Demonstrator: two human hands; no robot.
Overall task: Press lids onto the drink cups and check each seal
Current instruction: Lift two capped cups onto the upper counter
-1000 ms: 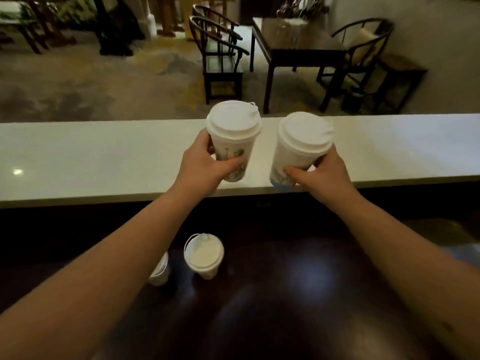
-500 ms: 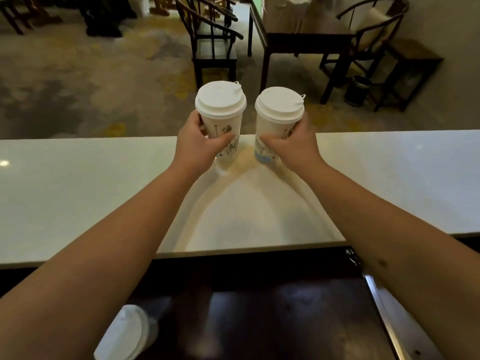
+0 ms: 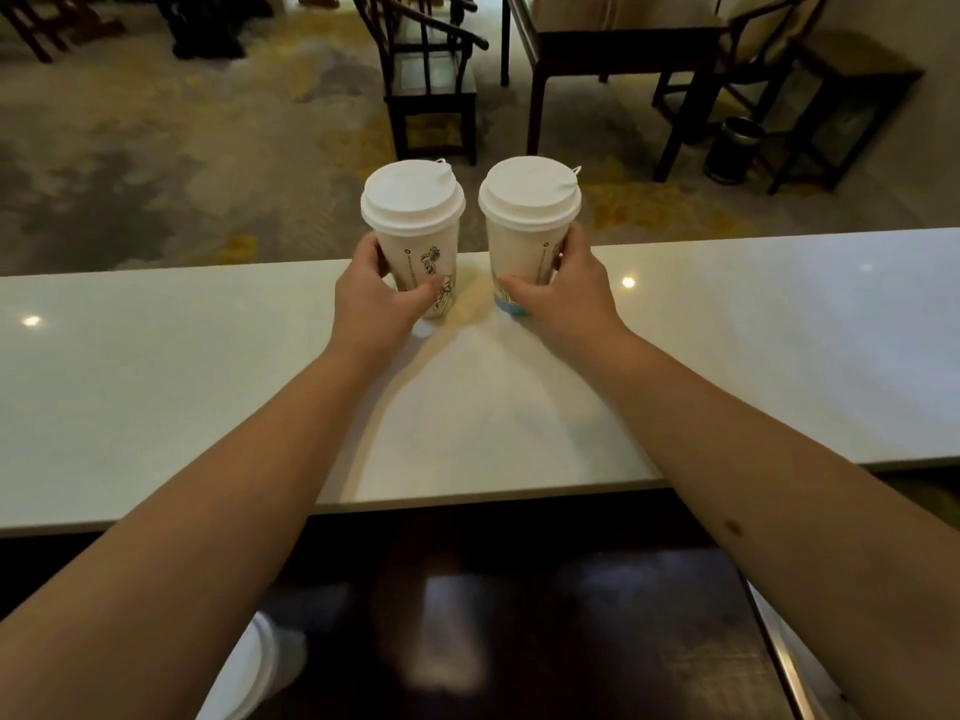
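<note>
Two white paper drink cups with white lids stand upright side by side near the far edge of the white counter (image 3: 156, 387). My left hand (image 3: 374, 304) is wrapped around the lower part of the left cup (image 3: 421, 252), which has a line drawing on its side. My right hand (image 3: 561, 293) grips the right cup (image 3: 519, 246), which has a blue band at its base. Both lids, the left lid (image 3: 413, 197) and the right lid (image 3: 529, 194), sit level on the rims. Each cup's base rests on or just at the counter surface.
A lower dark work surface (image 3: 519, 615) lies below the counter's near edge, with another white lidded cup (image 3: 249, 672) partly hidden under my left forearm. Beyond the counter are dark wooden chairs (image 3: 426, 70), a table (image 3: 613, 39) and a small bin (image 3: 735, 148) on the floor.
Both hands carried the cups from the counter's near edge to its far side and lowered them onto it. The view tilted down and forward.
</note>
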